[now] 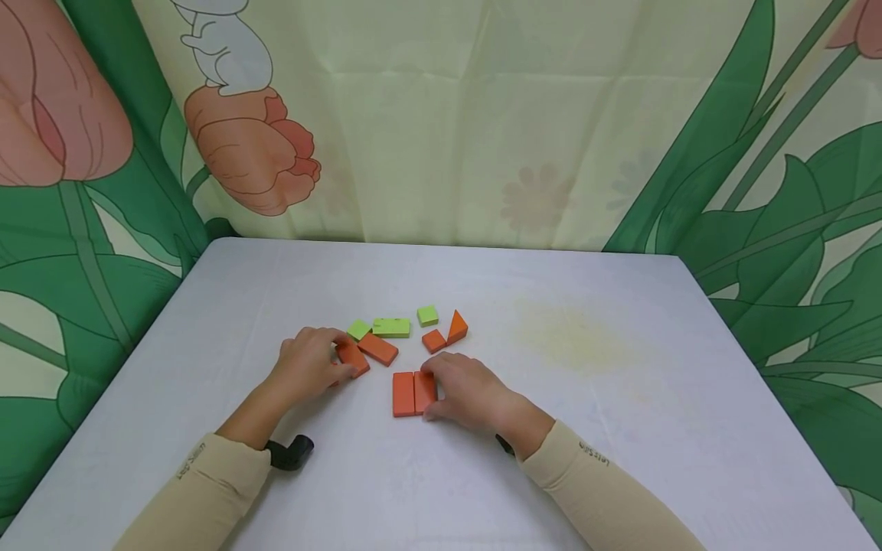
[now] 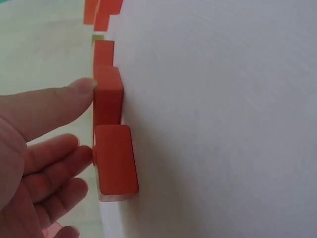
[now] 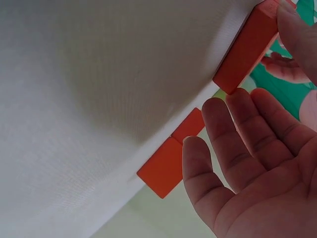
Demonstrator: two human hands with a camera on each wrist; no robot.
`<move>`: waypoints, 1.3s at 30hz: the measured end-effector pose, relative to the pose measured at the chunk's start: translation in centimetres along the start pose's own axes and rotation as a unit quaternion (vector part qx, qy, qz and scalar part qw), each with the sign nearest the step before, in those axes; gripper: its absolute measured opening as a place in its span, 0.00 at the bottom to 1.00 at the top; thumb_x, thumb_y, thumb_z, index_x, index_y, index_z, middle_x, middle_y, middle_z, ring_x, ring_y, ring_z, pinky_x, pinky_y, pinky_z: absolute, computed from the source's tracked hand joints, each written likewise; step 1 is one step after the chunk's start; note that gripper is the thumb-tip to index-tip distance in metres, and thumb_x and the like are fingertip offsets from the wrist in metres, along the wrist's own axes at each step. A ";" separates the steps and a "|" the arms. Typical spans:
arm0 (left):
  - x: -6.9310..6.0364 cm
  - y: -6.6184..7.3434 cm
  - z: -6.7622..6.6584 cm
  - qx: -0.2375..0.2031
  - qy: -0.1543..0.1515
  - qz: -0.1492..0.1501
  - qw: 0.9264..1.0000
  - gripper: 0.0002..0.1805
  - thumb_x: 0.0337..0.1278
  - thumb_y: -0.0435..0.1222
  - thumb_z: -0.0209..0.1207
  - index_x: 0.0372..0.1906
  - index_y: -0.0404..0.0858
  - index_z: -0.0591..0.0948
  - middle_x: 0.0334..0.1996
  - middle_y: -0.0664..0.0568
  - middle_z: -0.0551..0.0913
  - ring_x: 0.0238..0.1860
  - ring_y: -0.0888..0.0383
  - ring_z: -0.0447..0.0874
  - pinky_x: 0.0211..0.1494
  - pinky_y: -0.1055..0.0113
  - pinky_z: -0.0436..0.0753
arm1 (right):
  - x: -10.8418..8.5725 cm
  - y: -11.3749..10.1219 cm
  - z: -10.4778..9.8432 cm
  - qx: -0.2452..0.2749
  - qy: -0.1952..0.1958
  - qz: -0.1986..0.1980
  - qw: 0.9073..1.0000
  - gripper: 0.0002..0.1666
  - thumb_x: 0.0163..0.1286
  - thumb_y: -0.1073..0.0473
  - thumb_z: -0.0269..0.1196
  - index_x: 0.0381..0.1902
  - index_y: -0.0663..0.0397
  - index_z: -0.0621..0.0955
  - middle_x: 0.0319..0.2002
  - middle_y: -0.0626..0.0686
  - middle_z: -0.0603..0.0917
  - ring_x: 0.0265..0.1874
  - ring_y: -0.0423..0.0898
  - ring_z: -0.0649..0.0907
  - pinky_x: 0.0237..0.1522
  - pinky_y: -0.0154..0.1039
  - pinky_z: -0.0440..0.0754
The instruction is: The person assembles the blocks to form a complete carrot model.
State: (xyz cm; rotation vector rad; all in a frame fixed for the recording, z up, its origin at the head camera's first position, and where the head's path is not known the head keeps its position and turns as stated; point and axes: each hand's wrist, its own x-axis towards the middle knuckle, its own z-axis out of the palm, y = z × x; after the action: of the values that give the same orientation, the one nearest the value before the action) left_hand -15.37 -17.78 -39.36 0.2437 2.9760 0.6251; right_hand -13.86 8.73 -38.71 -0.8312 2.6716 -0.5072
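Observation:
Two orange-red rectangular blocks lie side by side near the table's middle. My right hand (image 1: 472, 390) pinches the right-hand block (image 1: 423, 394) between thumb and fingers at its two ends; the left-hand block (image 1: 403, 394) lies right beside it. To the left, my left hand (image 1: 310, 363) holds another orange-red block (image 1: 353, 360) between thumb and fingers. A further orange-red block (image 1: 378, 349) lies just right of that one. In the left wrist view, the thumb (image 2: 81, 87) touches a block, and another block (image 2: 116, 158) stands closer to the camera. Part of the left-hand group is hidden by fingers.
Beyond the hands lie a long green block (image 1: 391, 327), two small green blocks (image 1: 427, 315), a small orange block (image 1: 433, 340) and an orange triangular block (image 1: 457, 327). The table has a white cover (image 1: 620, 428); a patterned curtain (image 1: 448, 153) hangs behind it.

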 end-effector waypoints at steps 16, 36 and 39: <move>-1.6 0.3 1.1 -0.052 -0.081 0.059 0.994 0.28 0.49 0.39 0.76 0.57 0.38 0.82 0.49 0.54 0.81 0.56 0.47 0.73 0.60 0.42 0.68 | 0.0 0.1 0.1 0.011 0.004 0.001 1.000 0.34 0.60 0.51 0.75 0.60 0.57 0.78 0.54 0.51 0.80 0.57 0.50 0.77 0.61 0.46 0.74; -2.0 2.2 1.7 -0.054 -0.103 0.075 0.990 0.27 0.50 0.36 0.75 0.58 0.41 0.82 0.52 0.56 0.81 0.62 0.48 0.71 0.65 0.44 0.66 | 0.3 -0.3 0.4 0.014 0.005 0.001 1.000 0.34 0.59 0.50 0.76 0.60 0.57 0.78 0.55 0.51 0.80 0.59 0.51 0.76 0.62 0.46 0.74; -2.1 2.3 1.7 -0.052 -0.104 0.076 0.990 0.27 0.50 0.36 0.75 0.58 0.41 0.82 0.52 0.56 0.82 0.63 0.48 0.71 0.65 0.44 0.66 | 0.3 -0.4 0.4 0.016 0.004 0.002 1.000 0.34 0.59 0.50 0.76 0.59 0.57 0.78 0.54 0.51 0.80 0.58 0.50 0.77 0.62 0.46 0.74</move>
State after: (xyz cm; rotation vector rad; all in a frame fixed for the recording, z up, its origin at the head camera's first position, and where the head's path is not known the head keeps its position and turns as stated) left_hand -12.80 -15.45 -39.87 0.4982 2.7343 0.7195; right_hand -13.72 8.18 -38.94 -0.8173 2.6652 -0.5513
